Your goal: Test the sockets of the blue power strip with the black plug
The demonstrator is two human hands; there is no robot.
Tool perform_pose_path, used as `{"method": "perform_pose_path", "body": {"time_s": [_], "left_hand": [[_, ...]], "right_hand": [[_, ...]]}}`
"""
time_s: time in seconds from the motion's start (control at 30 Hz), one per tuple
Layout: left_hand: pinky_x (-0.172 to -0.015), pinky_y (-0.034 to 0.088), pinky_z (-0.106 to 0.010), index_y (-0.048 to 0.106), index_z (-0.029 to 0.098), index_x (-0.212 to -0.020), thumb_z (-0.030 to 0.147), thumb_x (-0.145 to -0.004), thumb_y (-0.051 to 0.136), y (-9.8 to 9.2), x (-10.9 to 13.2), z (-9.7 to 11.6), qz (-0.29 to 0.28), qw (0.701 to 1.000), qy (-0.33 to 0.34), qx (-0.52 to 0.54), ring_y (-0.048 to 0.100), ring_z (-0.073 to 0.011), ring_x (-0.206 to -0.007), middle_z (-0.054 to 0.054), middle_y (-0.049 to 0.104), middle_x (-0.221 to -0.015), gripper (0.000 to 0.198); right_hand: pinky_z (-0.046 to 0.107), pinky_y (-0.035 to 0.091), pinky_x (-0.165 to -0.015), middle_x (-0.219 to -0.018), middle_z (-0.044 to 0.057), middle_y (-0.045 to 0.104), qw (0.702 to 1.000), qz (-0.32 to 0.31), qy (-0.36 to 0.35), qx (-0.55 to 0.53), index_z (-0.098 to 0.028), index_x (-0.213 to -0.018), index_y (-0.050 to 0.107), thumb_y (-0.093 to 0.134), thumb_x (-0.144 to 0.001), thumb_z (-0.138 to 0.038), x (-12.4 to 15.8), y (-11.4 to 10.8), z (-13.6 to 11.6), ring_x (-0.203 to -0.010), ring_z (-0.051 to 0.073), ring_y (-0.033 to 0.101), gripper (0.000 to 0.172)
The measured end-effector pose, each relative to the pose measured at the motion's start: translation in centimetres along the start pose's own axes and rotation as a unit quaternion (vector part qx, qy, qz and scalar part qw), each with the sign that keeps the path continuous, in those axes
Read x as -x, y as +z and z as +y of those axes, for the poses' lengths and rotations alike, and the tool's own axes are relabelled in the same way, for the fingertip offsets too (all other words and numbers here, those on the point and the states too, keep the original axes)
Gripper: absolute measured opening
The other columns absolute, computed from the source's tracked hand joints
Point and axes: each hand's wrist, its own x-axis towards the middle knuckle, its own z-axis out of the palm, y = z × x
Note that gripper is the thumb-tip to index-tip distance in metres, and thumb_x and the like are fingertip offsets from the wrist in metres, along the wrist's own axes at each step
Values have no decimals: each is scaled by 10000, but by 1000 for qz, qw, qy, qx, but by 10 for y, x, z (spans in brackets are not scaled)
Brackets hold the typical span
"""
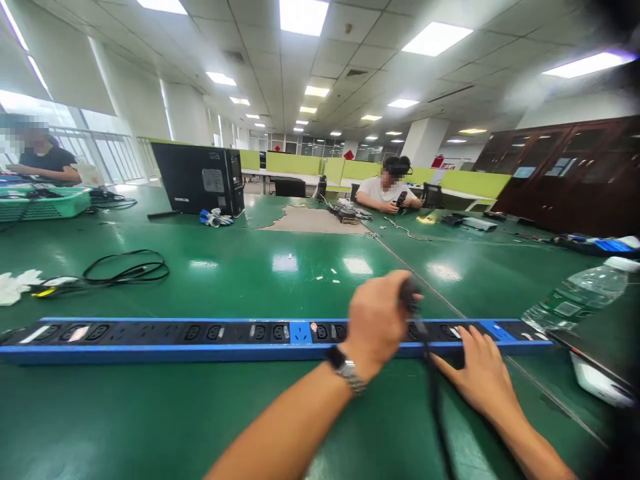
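Note:
A long blue and black power strip lies across the green table in front of me. My left hand, with a watch on the wrist, is closed round a black plug just above the strip's right part. Its black cable runs down toward me. My right hand lies flat with fingers spread, pressing on the strip's front edge near its right end.
A plastic water bottle lies at the right, beside a white device. A coiled black cable and white gloves lie at the left. A black computer case and green basket stand farther back. Two other people sit at the far table.

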Motion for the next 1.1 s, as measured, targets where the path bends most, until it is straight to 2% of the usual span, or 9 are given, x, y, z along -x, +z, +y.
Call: {"method": "perform_pose_path", "body": {"time_s": [0.1, 0.17, 0.27, 0.43, 0.63, 0.77, 0.87, 0.97, 1.1], "left_hand": [[-939, 514, -381, 548, 204, -1241, 299, -963, 493, -115, 37, -51, 23, 996, -71, -48, 647, -213, -1038, -87, 687, -1158, 299], [-930, 522, -366, 560, 207, -1255, 319, -956, 499, -181, 70, -81, -37, 989, -111, -91, 666, -211, -1021, -78, 705, -1137, 325], [-898, 534, -359, 595, 226, -1233, 302, -941, 505, -236, 108, -103, -113, 975, -121, -147, 676, -216, -1002, -71, 720, -1123, 314], [-919, 517, -343, 626, 222, -1183, 251, -934, 501, -244, 111, -102, -170, 972, -84, -138, 653, -204, -1024, -65, 712, -1126, 280], [-1026, 440, -416, 543, 251, -1315, 156, -898, 456, -246, 105, -102, -234, 956, -63, -167, 596, -212, -1134, -59, 663, -1239, 437], [-1096, 320, -540, 265, 207, -1499, 235, -781, 610, -249, 114, -99, -241, 929, -95, -265, 516, -285, -1247, -115, 589, -1344, 797], [-1072, 339, -547, 344, 206, -1469, 309, -735, 674, -251, 122, -105, -242, 910, -89, -324, 488, -334, -1272, -130, 546, -1395, 811], [-1068, 349, -528, 506, 269, -1364, 348, -770, 666, -252, 129, -116, -242, 902, -56, -353, 505, -324, -1263, -81, 565, -1387, 620], [-1079, 348, -513, 483, 270, -1399, 435, -819, 617, -252, 132, -126, -243, 893, -39, -377, 522, -311, -1260, -59, 564, -1391, 618]], "right_hand": [[631, 365, -1027, -1411, 275, 444, 1000, -7, 4, -13, -100, -1367, 430, 480, -692, -797, -3, 3, 4, -1343, 474, 358, 971], [618, 356, -1038, -1384, 276, 470, 999, -2, 12, -41, -135, -1341, 473, 543, -640, -794, -6, 6, 10, -1333, 485, 371, 965], [659, 324, -1032, -1345, 248, 514, 996, 13, 40, -78, -232, -1300, 530, 614, -552, -795, -9, 5, 8, -1311, 519, 381, 940], [674, 308, -1071, -1406, 186, 478, 984, 51, -26, -170, -238, -1323, 508, 528, -683, -781, -2, -29, -88, -1329, 464, 388, 840], [531, 427, -1026, -1337, 115, 575, 896, -110, -268, -335, -258, -1330, 508, 683, -763, -517, -2, -55, -299, -1238, 297, 522, 647], [469, 475, -928, -1222, 116, 658, 867, -179, -308, -349, -214, -1277, 565, 714, -751, -453, -4, -47, -378, -1107, 274, 593, 597], [425, 485, -852, -1011, 76, 730, 871, -146, -292, -367, -222, -1111, 660, 649, -821, -411, -2, -47, -397, -943, 242, 632, 346], [387, 487, -853, -998, 57, 713, 861, -26, -239, -449, -238, -1112, 648, 618, -847, -373, -5, -62, -391, -942, 213, 618, 299], [383, 490, -887, -1086, 86, 672, 888, 83, -107, -439, -217, -1164, 616, 585, -863, -367, -18, -76, -313, -995, 212, 616, 338]]}}
